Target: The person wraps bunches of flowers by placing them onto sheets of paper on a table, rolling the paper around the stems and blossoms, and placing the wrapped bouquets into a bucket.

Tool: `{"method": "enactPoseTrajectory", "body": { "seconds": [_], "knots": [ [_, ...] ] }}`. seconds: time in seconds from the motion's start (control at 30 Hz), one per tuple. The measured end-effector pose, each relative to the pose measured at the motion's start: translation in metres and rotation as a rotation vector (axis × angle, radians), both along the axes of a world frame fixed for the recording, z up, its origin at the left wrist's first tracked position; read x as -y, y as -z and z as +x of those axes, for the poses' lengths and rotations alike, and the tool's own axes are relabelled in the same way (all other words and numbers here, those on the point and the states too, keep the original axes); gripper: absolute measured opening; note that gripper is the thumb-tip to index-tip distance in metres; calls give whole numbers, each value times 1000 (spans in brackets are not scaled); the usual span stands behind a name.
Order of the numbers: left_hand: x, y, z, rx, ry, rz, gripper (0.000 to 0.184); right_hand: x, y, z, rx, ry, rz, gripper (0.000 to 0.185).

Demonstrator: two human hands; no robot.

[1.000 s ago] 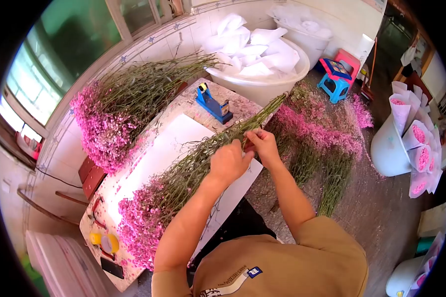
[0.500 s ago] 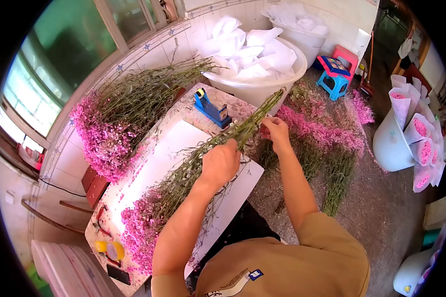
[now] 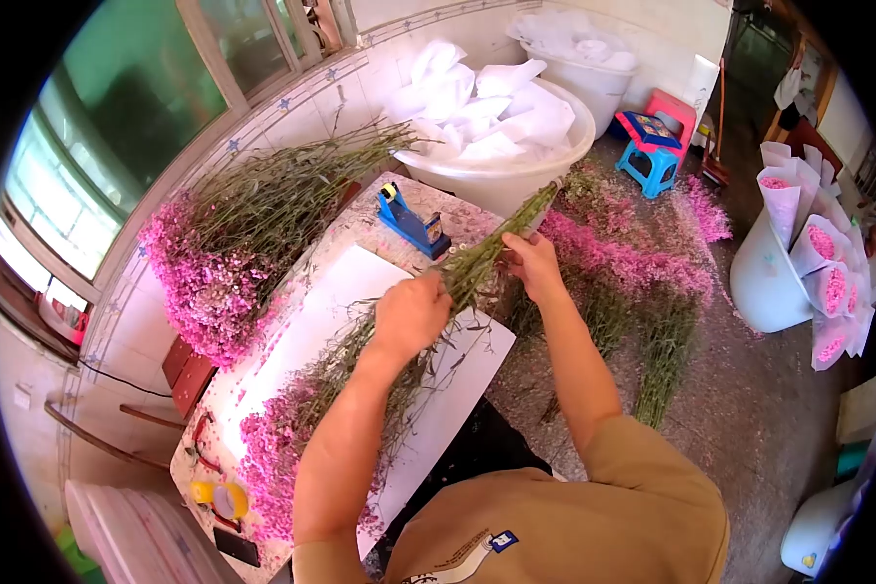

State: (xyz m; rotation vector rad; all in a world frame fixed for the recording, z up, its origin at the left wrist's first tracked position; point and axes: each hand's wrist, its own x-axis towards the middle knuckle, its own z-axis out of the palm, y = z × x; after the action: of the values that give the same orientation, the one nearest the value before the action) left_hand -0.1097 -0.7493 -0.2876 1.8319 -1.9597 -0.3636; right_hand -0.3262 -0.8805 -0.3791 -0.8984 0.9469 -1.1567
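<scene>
A bunch of pink flowers (image 3: pixel 280 428) lies slantwise over a white sheet (image 3: pixel 457 389), its green stems pointing to the upper right. My left hand (image 3: pixel 414 316) is closed round the middle of the stems. Farther up, my right hand (image 3: pixel 532 265) touches the stems near their cut ends, with thumb and fingers bent round their edge; whether it grips a single stem is too small to tell. A blue tape dispenser (image 3: pixel 414 226) stands on the table (image 3: pixel 457 209) just beyond my left hand.
Another flower bunch (image 3: pixel 204 282) lies at the table's left. White tubs (image 3: pixel 496 180) hold wrapping. Pink flowers (image 3: pixel 633 258) lie on the floor by a blue stool (image 3: pixel 647 170). Wrapped bouquets (image 3: pixel 822 243) fill a bucket at right. Yellow tape rolls (image 3: pixel 229 499) and a phone (image 3: pixel 237 547) lie at the near corner.
My left hand has slid down the stems to the lower left. My right hand moved off to the right, then came back against the stems.
</scene>
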Motion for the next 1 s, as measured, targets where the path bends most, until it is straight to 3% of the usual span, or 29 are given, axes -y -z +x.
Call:
{"method": "enactPoseTrajectory", "body": {
  "seconds": [0.1,0.17,0.23,0.33,0.4,0.47,0.53,0.63,0.73,0.8,0.87,0.93,1.0],
  "knots": [
    [-3,-24,4,-30,-12,45,15,-3,-4,4,76,75,-35,39],
    [-2,-32,7,-53,13,92,16,3,2,3,-26,74,-5,38],
    [0,-37,11,35,-62,-68,17,3,9,3,6,83,-9,40],
    [5,-48,27,19,-98,-81,10,-3,2,0,52,83,-7,43],
    [-8,-52,11,-82,-95,41,12,-2,-1,1,77,82,9,45],
    [-27,-34,-10,65,34,-171,15,13,2,-3,293,144,-20,47],
    [-39,-28,-31,-23,48,-102,17,28,-1,-10,284,103,-38,47],
    [-49,-29,-40,-115,83,-13,21,33,-9,-12,610,-207,-147,52],
    [-51,-34,-36,-75,111,-51,23,21,-20,-3,827,-147,-212,45],
    [-54,-48,-30,-215,102,161,22,27,-14,2,758,-107,-224,39],
    [-57,-43,-32,-118,112,71,21,33,-16,10,694,-60,-240,34],
    [-59,-42,-40,-29,125,-17,21,41,-23,24,438,174,-121,29],
    [-63,-45,-48,97,118,-9,20,39,-31,34,441,251,-122,25]
  ]
}}
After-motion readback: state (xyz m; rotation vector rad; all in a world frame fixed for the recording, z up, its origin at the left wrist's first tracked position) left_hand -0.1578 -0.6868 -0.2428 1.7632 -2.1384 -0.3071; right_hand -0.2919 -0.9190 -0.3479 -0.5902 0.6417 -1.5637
